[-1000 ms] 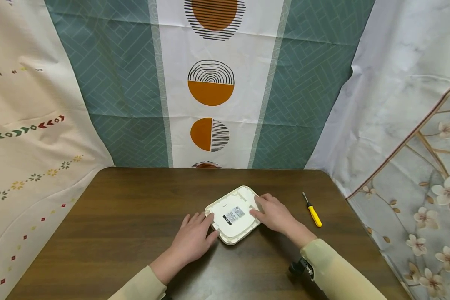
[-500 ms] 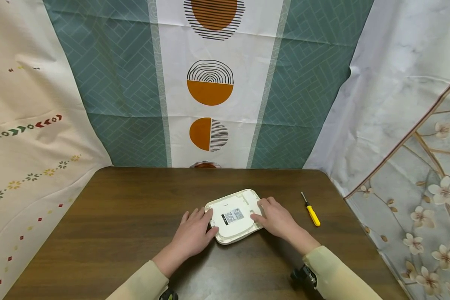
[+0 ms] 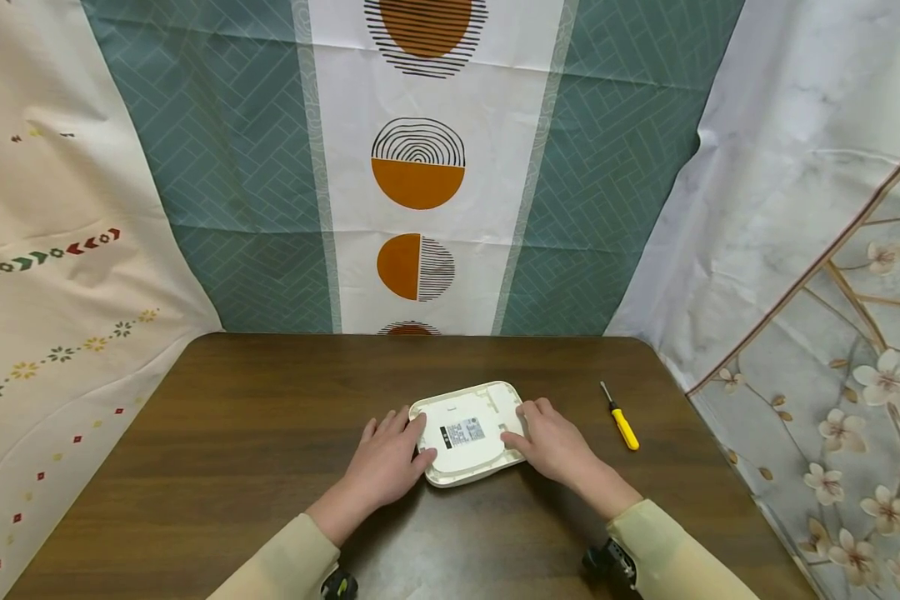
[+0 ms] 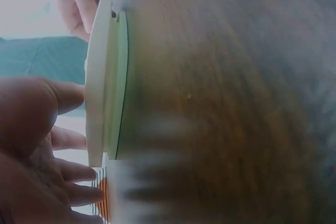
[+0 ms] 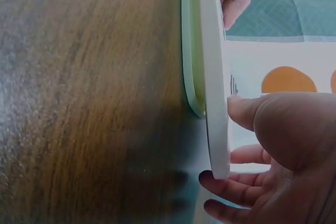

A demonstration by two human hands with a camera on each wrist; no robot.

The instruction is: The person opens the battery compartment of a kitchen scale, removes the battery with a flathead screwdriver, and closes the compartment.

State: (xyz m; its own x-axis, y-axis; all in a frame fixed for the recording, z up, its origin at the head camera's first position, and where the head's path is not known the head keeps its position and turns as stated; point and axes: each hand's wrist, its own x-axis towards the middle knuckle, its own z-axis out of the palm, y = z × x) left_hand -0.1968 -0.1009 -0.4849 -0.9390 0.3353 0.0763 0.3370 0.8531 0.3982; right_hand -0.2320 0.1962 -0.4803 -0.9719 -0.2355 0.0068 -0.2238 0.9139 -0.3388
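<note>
A flat white device with 4 rounded corners lies level on the brown table, a little right of the far edge's middle and apart from that edge. Turned slightly, it has its right end nearer the far edge. Its upward face bears 1 printed label beside 1 black strip. Underneath sits a narrower, pale green part.

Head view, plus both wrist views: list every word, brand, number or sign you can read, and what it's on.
None can be read.
White device: the label on its upward face bears print and a dark block, too small and blurred to read.
Screwdriver: no legible lettering.
Wrist views: no legible text.
</note>
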